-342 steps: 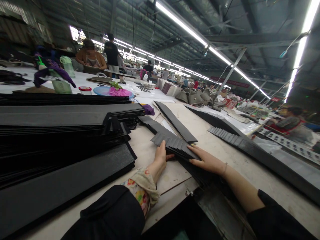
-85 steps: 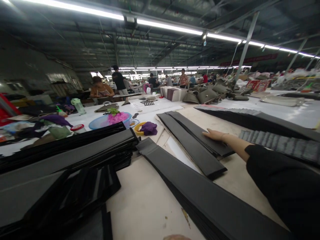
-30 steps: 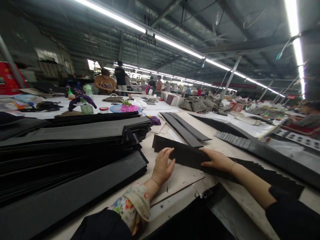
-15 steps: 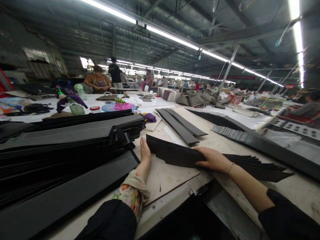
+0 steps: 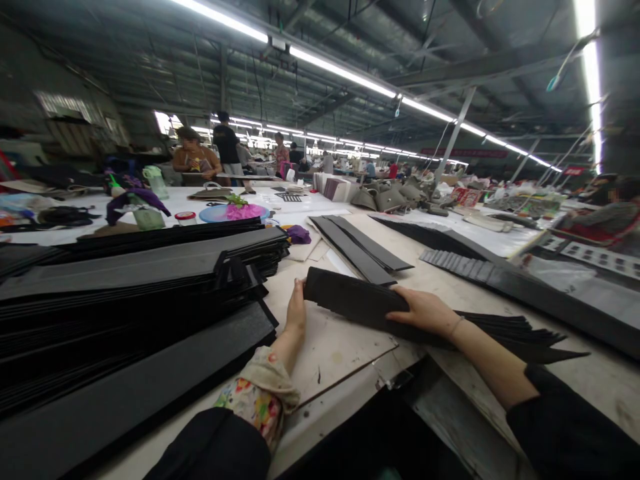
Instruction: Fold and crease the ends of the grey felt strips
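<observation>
Right hand (image 5: pixel 429 311) grips black strips (image 5: pixel 345 293); left hand (image 5: pixel 296 311) touches ten-o'clock end, can't tell if gripping — push ends even, gently; mind loose four-o'clock tips.

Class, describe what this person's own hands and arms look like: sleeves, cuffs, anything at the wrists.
The left hand is gloveless, with a floral cuff edged in bunched beige cloth, then a black sleeve. The right hand is gloveless too, with a thin band at the wrist and a matching black sleeve ending on the forearm.
</observation>
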`<action>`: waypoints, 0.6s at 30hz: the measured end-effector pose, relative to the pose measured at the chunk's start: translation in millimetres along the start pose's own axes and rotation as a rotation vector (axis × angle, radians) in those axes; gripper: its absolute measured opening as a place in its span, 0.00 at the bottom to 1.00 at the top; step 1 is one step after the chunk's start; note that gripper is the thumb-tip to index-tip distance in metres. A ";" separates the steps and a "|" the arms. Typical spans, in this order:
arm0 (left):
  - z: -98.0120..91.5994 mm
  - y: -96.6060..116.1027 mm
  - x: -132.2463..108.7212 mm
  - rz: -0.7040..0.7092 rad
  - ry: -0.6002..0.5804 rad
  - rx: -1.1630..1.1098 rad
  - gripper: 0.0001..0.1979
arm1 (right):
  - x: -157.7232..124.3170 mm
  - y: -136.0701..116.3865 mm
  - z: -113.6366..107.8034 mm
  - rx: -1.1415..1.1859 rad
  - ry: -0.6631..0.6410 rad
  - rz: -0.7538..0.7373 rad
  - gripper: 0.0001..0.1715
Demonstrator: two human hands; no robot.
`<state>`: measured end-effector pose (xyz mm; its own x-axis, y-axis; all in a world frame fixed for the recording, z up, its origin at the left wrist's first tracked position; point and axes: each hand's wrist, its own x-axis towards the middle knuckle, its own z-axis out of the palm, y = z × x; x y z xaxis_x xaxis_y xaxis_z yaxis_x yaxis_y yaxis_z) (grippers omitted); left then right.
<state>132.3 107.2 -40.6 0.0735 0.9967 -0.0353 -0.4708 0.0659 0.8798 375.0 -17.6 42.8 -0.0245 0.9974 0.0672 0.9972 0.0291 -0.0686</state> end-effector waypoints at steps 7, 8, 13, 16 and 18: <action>13.5 8.8 -24.6 -0.216 -0.315 -0.271 0.22 | -1.5 -12.8 -33.3 0.107 -0.001 0.014 0.32; 18.3 9.8 -32.1 -0.280 -0.410 -0.331 0.21 | -2.3 -16.8 -38.2 0.132 -0.007 0.013 0.33; 33.9 17.1 -61.3 -0.502 -0.429 -0.390 0.24 | -7.0 -43.8 -54.3 0.288 -0.100 -0.103 0.34; 31.5 22.9 -64.6 -0.610 -0.517 -0.418 0.29 | -11.8 -60.1 -61.0 0.346 -0.133 -0.222 0.34; 28.9 24.7 -62.1 -0.657 -0.572 -0.423 0.27 | -12.6 -63.3 -64.7 0.397 -0.175 -0.267 0.34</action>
<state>141.5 45.6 -3.1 0.7990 0.5882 -0.1250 -0.4525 0.7250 0.5192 316.8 -36.2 110.8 -0.3199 0.9469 -0.0313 0.8520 0.2731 -0.4467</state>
